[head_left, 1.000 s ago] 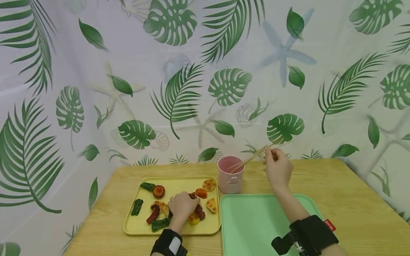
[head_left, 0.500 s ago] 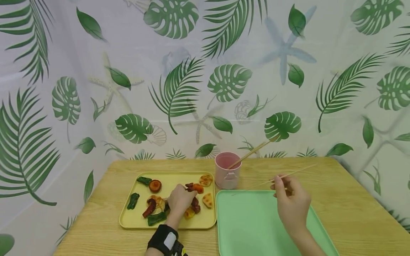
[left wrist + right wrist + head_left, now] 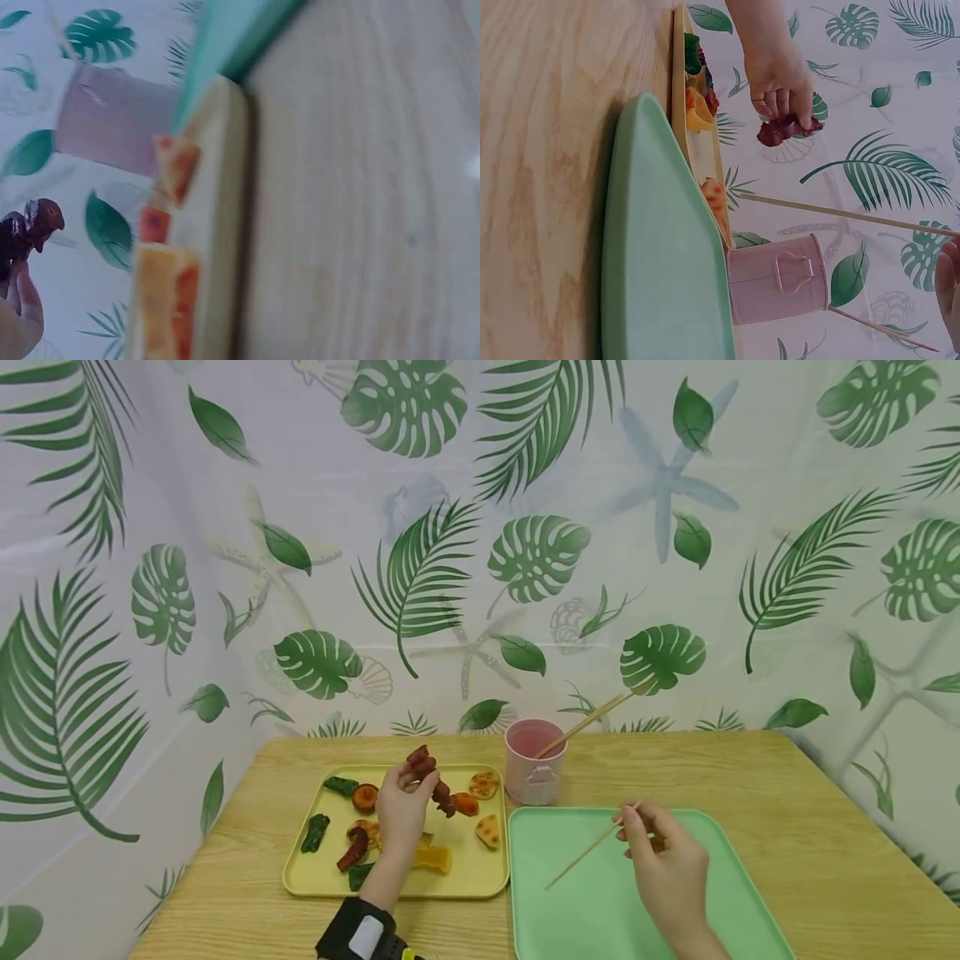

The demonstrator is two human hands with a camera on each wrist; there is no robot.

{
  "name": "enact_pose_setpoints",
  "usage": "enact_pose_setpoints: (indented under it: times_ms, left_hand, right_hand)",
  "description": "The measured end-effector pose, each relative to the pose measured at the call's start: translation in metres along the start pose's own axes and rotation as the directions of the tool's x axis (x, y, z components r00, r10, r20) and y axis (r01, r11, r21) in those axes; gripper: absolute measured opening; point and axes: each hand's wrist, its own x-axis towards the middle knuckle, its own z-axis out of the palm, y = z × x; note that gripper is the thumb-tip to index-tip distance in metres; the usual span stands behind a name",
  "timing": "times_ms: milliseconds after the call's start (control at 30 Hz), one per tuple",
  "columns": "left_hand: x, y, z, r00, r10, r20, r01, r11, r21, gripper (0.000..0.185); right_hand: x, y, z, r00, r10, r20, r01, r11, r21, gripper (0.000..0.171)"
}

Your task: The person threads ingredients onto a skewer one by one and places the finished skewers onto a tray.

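Dark-red, lumpy sausage (image 3: 431, 774), perhaps scored

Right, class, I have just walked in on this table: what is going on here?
A person sits at a wooden table. Their left hand holds a dark red sausage piece lifted above the yellow tray of mixed food pieces. Their right hand pinches a thin wooden skewer over the green tray, its tip pointing towards the left hand. A pink cup behind the trays holds another skewer.
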Motion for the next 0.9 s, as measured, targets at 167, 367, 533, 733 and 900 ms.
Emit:
enact_pose_setpoints:
  times_ms: [167,367,533,733,900]
  left_hand:
    - [-0.004,0.033,-0.002,0.994,-0.087,0.067,0.102,0.958,-0.269,0.041]
    - [-0.01,0.06,0.005,0.976,-0.088,0.2,0.163,0.903,-0.397,0.036]
    - [-0.015,0.071,0.011,0.962,-0.087,0.26,0.192,0.892,-0.41,0.034]
    - [-0.015,0.069,0.015,0.948,-0.116,0.297,0.233,0.887,-0.398,0.033]
    - [-0.016,0.06,0.015,0.933,-0.161,0.322,0.291,0.863,-0.414,0.034]
  right_hand:
    - [-0.007,-0.008,0.001,0.996,-0.047,0.078,0.043,0.998,0.055,0.019]
    - [-0.018,-0.023,0.007,0.974,-0.128,0.186,0.105,0.986,0.13,0.024]
    - [-0.028,-0.033,0.013,0.921,-0.03,0.389,-0.028,0.989,0.143,0.016]
    - [-0.035,-0.028,0.022,0.782,0.122,0.611,-0.221,0.971,0.088,0.014]
    - [-0.041,-0.021,0.028,0.719,0.174,0.672,-0.298,0.952,0.072,0.017]
